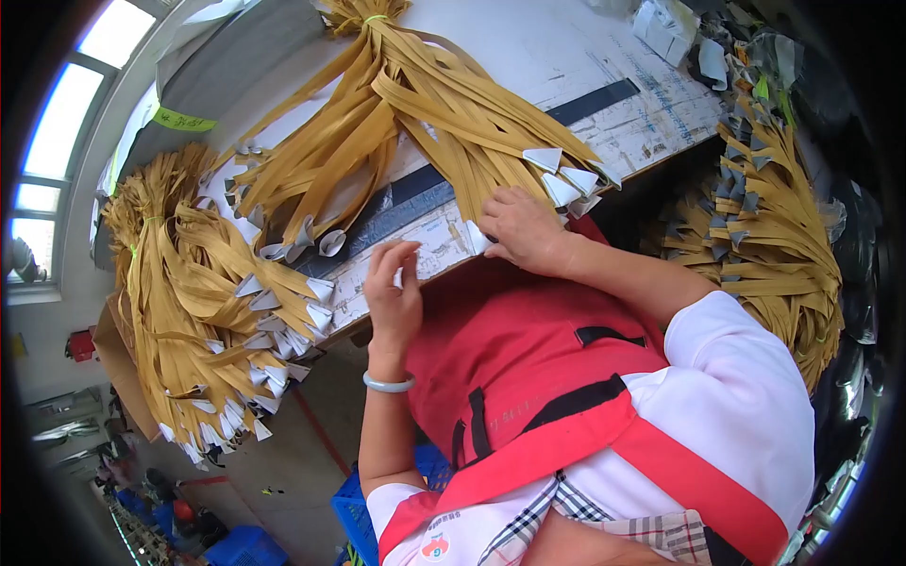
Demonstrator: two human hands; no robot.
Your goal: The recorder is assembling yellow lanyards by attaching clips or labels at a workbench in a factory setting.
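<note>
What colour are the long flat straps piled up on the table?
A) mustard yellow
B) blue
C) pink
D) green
A: the straps fanned across the table are mustard yellow with folded white tips, and the right hand rests on the ends of one bundle while the left hand is raised beside the table edge.

A workshop: big bundles of tan straps (415,104) with folded white tips cover the marked-up desk (604,57), more bundles (774,226) heaped beside it, blue crates (354,509) on the floor.
</note>
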